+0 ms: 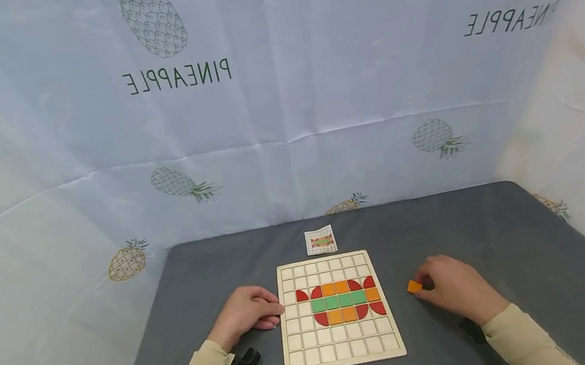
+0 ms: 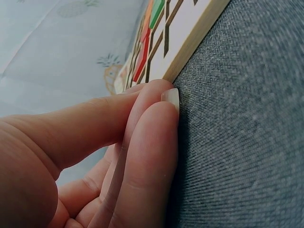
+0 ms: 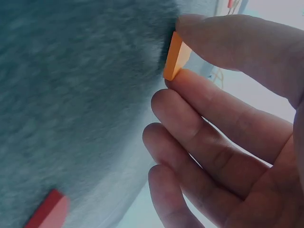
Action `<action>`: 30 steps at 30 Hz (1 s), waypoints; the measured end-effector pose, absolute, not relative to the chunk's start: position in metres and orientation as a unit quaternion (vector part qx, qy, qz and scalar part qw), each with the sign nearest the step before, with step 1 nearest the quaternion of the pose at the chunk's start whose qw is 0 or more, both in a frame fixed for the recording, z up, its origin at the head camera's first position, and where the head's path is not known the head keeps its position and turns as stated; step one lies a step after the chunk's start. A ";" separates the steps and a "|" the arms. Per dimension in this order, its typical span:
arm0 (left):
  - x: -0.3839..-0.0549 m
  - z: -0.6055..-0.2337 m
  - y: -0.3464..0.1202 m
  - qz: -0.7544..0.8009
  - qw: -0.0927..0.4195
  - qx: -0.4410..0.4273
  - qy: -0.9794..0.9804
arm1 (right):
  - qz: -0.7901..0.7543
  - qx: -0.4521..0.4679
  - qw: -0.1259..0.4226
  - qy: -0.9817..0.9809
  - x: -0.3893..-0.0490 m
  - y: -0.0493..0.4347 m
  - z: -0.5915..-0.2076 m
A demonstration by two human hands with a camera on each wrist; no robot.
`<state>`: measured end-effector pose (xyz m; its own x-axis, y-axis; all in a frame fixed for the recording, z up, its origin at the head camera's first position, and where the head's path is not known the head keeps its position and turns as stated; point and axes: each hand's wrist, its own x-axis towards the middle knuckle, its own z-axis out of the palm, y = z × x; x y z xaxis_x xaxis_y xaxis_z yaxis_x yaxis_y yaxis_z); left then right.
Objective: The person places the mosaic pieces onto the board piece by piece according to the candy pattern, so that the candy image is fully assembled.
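Between the thumb and index finger of my right hand (image 1: 453, 286) is an orange square tile (image 3: 176, 58), tilted just above the grey table, right of the board. My left hand (image 1: 248, 311) rests at the left edge of a pale wooden grid board (image 1: 344, 348), its loosely bent fingertips touching that edge. Set in the board's middle rows are a row of green square tiles (image 1: 331, 302), orange squares (image 1: 335, 288) above and below it, and red quarter-round tiles (image 1: 321, 319) at the corners and ends. Bare cells surround this pattern.
A small picture card (image 1: 320, 240) with a similar coloured pattern lies behind the board. On the table near my right hand is a red tile (image 3: 49, 209), hidden in the head view. A pineapple-print cloth (image 1: 281, 97) hangs behind the grey table (image 1: 214, 260).
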<state>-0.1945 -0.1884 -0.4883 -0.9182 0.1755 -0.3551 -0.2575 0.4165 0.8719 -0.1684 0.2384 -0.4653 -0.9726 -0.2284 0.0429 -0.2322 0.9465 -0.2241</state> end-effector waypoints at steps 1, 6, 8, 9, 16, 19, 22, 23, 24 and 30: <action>-0.194 -0.489 -0.189 0.540 0.201 -0.026 0.817 | 0.115 0.120 0.009 -0.986 -0.170 0.236 -0.465; -0.194 -0.490 -0.190 0.541 0.203 -0.030 0.815 | 0.129 0.134 0.009 -0.982 -0.176 0.220 -0.461; -0.193 -0.491 -0.190 0.542 0.204 -0.030 0.815 | 0.134 0.138 0.007 -0.981 -0.179 0.212 -0.458; -0.193 -0.490 -0.190 0.541 0.203 -0.029 0.815 | 0.137 0.141 0.007 -0.981 -0.180 0.207 -0.456; -0.193 -0.487 -0.188 0.540 0.199 -0.025 0.818 | 0.155 0.153 0.011 -0.976 -0.189 0.169 -0.450; -0.194 -0.486 -0.188 0.542 0.199 -0.025 0.816 | 0.160 0.172 0.012 -0.972 -0.191 0.150 -0.449; -0.194 -0.487 -0.188 0.544 0.199 -0.023 0.815 | 0.159 0.201 0.018 -0.966 -0.192 0.131 -0.447; -0.194 -0.487 -0.188 0.546 0.199 -0.022 0.814 | 0.159 0.211 0.021 -0.964 -0.192 0.125 -0.446; -0.194 -0.486 -0.188 0.546 0.200 -0.022 0.813 | 0.158 0.220 0.022 -0.962 -0.192 0.119 -0.446; -0.194 -0.485 -0.188 0.547 0.198 -0.021 0.813 | 0.165 0.265 0.018 -0.950 -0.193 0.086 -0.448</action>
